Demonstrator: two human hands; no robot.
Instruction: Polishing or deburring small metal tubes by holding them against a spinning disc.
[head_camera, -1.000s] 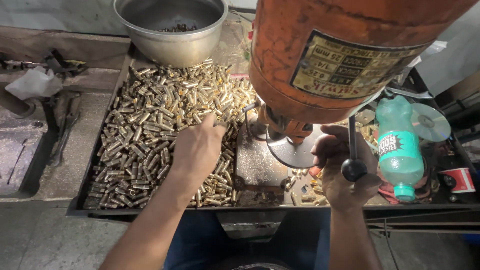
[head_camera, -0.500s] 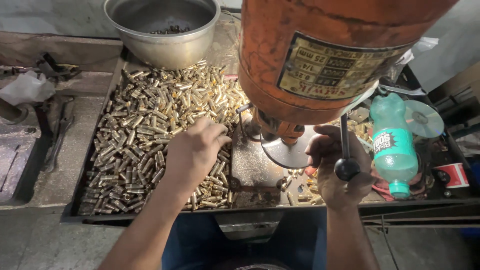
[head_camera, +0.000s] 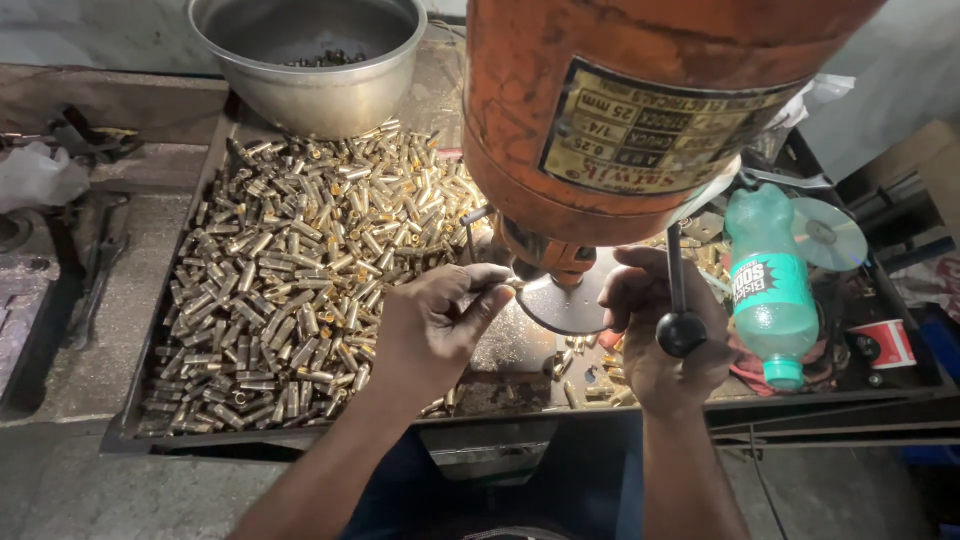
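My left hand (head_camera: 435, 325) pinches a small brass piece at its fingertips, right under the spindle of the orange drill press (head_camera: 640, 110) and beside the round metal table (head_camera: 565, 300). My right hand (head_camera: 665, 335) is closed around the press's feed lever, whose black ball knob (head_camera: 682, 333) sits in my palm. A large heap of small brass cylinders (head_camera: 300, 270) fills the dark metal tray (head_camera: 135, 435) to the left of my left hand.
A steel bowl (head_camera: 310, 60) with a few dark pieces stands at the tray's far end. A teal plastic bottle (head_camera: 772, 290), a shiny disc (head_camera: 827, 235) and a red-and-white cup (head_camera: 883, 343) lie to the right. Tools rest on the bench at left (head_camera: 90, 270).
My left hand has left the brass heap and moved right, carrying a piece up to the spindle. My right hand has stayed on the lever.
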